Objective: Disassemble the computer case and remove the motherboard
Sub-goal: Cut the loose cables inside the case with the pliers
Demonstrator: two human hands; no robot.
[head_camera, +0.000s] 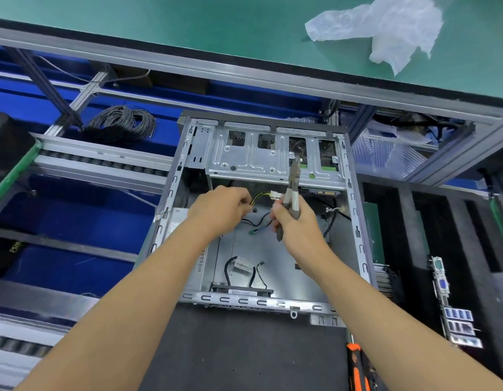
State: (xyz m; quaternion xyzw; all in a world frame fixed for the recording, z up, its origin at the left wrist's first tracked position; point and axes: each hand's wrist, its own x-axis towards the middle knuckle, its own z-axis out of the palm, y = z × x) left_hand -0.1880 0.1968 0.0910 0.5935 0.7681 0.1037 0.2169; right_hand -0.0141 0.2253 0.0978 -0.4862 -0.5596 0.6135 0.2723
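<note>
The computer case [261, 210] lies open in the middle of the dark tabletop [244, 348], its floor mostly bare. Left hand [219, 210] pinches the yellow-and-black cable [260, 196]; right hand [294, 221] is wrapped round the pliers [293, 190], nose pointing far. The wires look limp and light, so I'd grip near the white connector [275, 195]. The sheet-metal edges look stiff, probably sharp.
</note>
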